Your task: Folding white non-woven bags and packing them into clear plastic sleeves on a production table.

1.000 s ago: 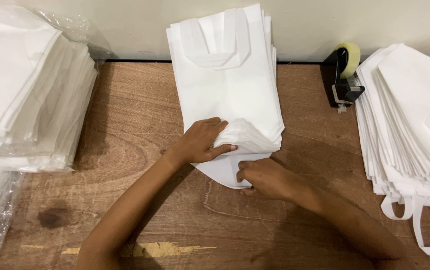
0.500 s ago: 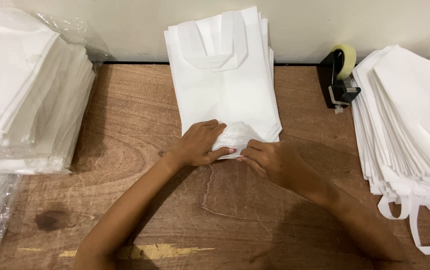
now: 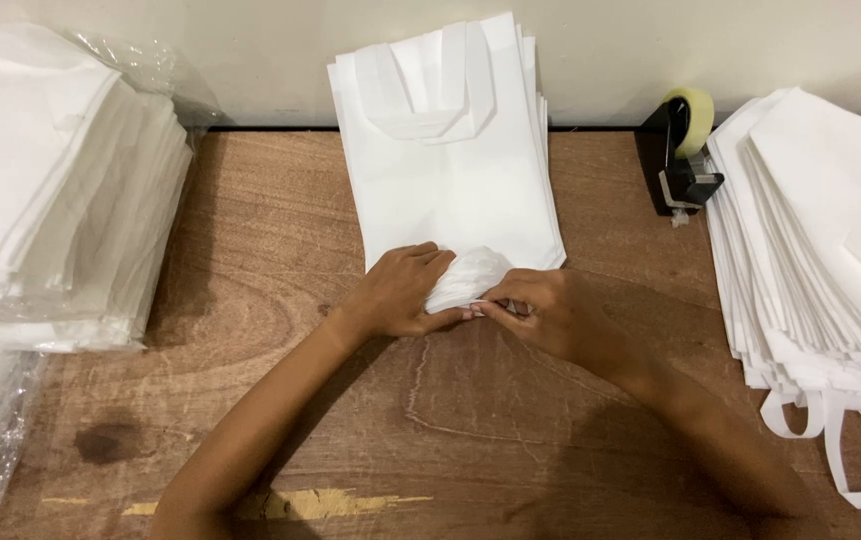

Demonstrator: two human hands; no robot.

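A stack of white fabric bags point(image 3: 446, 150) with handles lies at the middle back of the wooden table point(image 3: 281, 240), its top end against the wall. The near end of the stack is rolled up into a thick fold point(image 3: 469, 275). My left hand point(image 3: 401, 292) curls around the left side of that roll. My right hand point(image 3: 543, 315) pinches the roll's near edge from the right. Both hands touch each other at the fingertips.
A tall pile of white bags in clear plastic wrap point(image 3: 46, 190) fills the left side. Another pile of white bags point(image 3: 831, 230) with loose handles hanging over the edge sits at the right. A black tape dispenser point(image 3: 683, 150) stands by the wall.
Both hands have moved away from me, rolling the stack's near end up. The flat flap that lay under my hands a second ago is now tucked into a tight roll.
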